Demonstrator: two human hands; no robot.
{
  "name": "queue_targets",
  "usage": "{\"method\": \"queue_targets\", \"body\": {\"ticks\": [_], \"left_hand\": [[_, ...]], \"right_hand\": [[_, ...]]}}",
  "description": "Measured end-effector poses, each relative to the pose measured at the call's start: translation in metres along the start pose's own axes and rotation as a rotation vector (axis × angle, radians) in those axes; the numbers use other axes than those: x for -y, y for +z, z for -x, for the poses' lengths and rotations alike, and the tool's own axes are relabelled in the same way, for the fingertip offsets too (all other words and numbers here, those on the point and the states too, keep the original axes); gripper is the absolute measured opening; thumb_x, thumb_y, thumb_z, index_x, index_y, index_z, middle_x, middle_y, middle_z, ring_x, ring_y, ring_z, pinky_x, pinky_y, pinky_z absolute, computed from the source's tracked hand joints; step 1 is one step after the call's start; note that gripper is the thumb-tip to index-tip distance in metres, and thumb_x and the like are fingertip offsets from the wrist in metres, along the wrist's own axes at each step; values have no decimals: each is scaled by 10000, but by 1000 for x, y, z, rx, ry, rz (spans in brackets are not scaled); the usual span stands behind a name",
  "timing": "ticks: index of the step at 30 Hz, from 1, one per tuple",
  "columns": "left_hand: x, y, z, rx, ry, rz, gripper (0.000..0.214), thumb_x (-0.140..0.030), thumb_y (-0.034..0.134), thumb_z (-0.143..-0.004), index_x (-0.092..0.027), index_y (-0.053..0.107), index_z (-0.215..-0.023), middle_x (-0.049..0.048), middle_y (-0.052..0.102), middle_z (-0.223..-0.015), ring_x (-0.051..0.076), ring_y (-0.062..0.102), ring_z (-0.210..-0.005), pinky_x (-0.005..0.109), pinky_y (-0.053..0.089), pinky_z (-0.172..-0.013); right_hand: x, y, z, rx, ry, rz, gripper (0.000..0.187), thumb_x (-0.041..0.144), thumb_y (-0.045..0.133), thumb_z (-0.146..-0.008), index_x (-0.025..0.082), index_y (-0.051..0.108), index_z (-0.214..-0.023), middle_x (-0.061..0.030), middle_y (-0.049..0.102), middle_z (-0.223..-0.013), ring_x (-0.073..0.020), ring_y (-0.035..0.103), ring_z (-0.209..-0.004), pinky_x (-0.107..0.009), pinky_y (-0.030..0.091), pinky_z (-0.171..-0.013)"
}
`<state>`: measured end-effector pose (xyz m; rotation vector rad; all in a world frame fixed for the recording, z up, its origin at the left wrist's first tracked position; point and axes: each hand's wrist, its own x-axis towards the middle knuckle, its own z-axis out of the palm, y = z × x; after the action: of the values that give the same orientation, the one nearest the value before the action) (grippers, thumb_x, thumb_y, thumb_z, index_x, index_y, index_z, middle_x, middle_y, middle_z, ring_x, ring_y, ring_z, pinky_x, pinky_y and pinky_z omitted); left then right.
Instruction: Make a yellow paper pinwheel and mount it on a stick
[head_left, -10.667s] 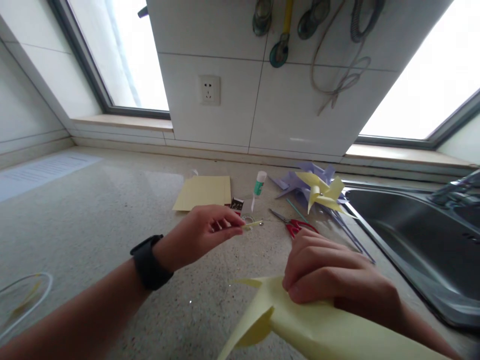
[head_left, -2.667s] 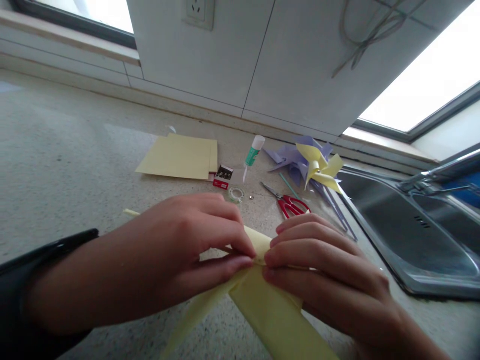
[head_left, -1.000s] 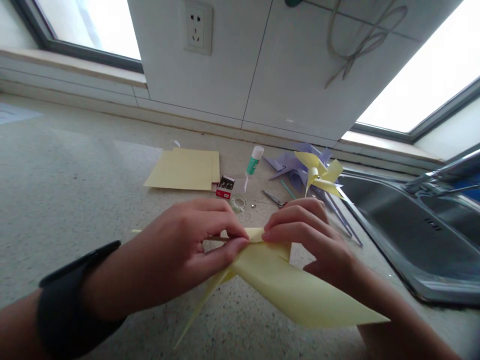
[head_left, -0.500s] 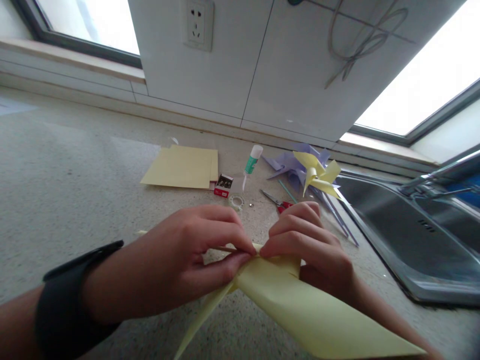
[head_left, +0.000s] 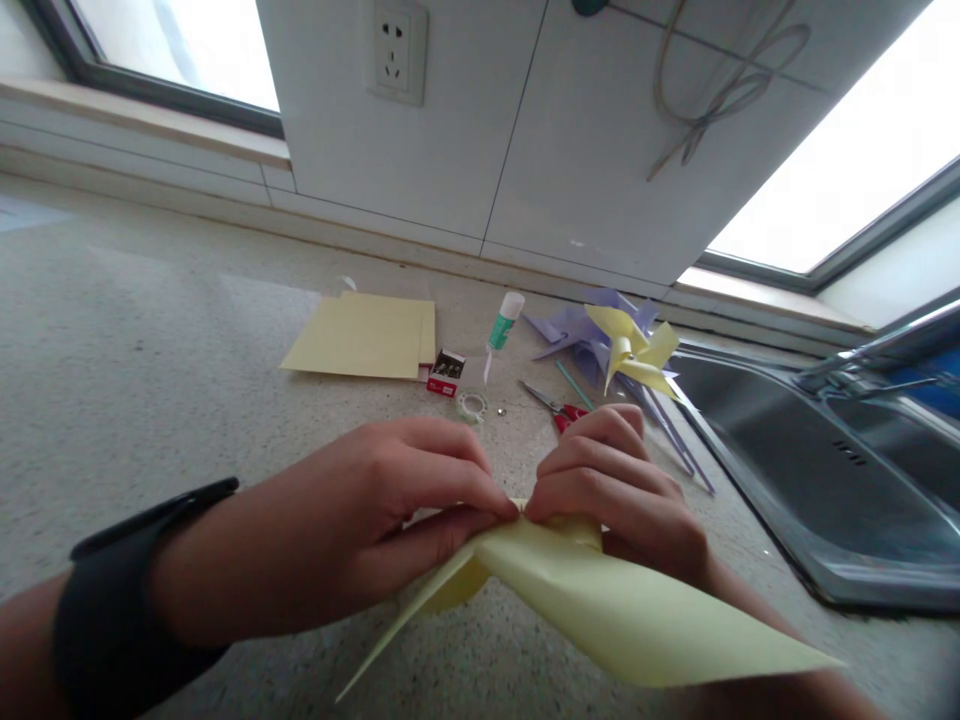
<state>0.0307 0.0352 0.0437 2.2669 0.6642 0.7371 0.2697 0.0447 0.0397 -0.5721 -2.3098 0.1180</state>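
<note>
A yellow paper pinwheel is held up over the counter in front of me, one long pointed blade reaching to the lower right and another to the lower left. My left hand pinches it near the centre with thumb and forefinger. Right beside those fingertips, my right hand has its fingers curled and pressed on the same central part. The fingers hide what lies between them at the centre. A dark band is around my left wrist.
Behind my hands lie yellow paper sheets, a small red box of metal pieces, a tape roll, a glue stick and red-handled scissors. Purple pinwheels and another yellow pinwheel lie beside the sink.
My left fingertips have moved slightly right, towards the right ones. A thin stick seen between the left thumb and forefinger no longer shows. The right blade's tip has risen a little.
</note>
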Motion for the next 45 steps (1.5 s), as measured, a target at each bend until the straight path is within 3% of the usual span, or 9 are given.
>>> {"method": "queue_targets", "body": {"ticks": [4,7,11,14,17,23,32,37,45], "left_hand": [[8,-5,4,9,-88,-22,270,-181,548,-983,-279,672,-1202,-1,693,-1043,116,642,-889,210,493,-784],[17,-13,7,14,-148,-30,178,-273,604,-950,-247,694,-1102,4,700,-928,141,630,-786,230,484,-692],[28,-17,7,34,-248,-24,240,-338,519,-996,-193,703,-947,6,656,-807,138,588,-735,230,446,-633],[35,-10,6,30,-407,164,307,-404,477,-1018,-184,690,-1002,-25,582,-708,106,525,-611,206,395,-537],[43,1,3,-103,-526,386,290,-418,499,-1003,-176,654,-1042,-27,564,-719,111,530,-609,204,392,-499],[55,15,-5,-181,-498,469,312,-437,498,-993,-160,607,-899,-4,614,-742,109,554,-605,259,461,-581],[51,19,-10,-197,-478,512,350,-465,620,-920,-156,671,-1076,48,709,-836,135,597,-643,288,494,-609],[53,20,-9,-197,-437,496,328,-480,660,-895,-159,705,-943,52,710,-852,138,597,-655,292,496,-638],[48,14,-5,-202,-429,357,233,-382,742,-847,-192,763,-980,13,692,-792,138,569,-679,273,440,-643]], "right_hand": [[-5,-8,2,17,14,6,130,225,612,-965,205,635,-839,12,660,-745,-160,535,-758,-390,365,-744],[-11,-11,7,-32,82,-22,68,204,700,-871,229,650,-910,15,671,-790,-170,561,-767,-402,413,-757],[-22,-7,12,-254,389,-216,218,191,731,-847,245,647,-1040,-2,695,-922,-164,631,-793,-355,518,-697],[-32,-2,11,-286,596,-458,311,318,745,-850,223,606,-1112,-46,722,-1037,-196,690,-890,-361,571,-722],[-39,-1,8,-345,683,-485,321,423,670,-900,201,573,-1110,-56,739,-958,-192,699,-828,-353,563,-682],[-40,0,8,-365,683,-418,366,451,594,-949,194,599,-1210,-85,717,-1061,-203,659,-932,-378,528,-774],[-22,13,9,-224,643,-454,318,359,552,-978,205,606,-1251,-94,712,-1080,-192,669,-923,-407,545,-839],[-14,14,6,-138,622,-451,296,288,600,-940,189,614,-1219,-77,714,-1024,-189,665,-903,-394,550,-831],[-26,13,11,-92,625,-497,193,286,648,-884,184,677,-1045,-53,704,-903,-184,662,-819,-336,549,-726]]}}
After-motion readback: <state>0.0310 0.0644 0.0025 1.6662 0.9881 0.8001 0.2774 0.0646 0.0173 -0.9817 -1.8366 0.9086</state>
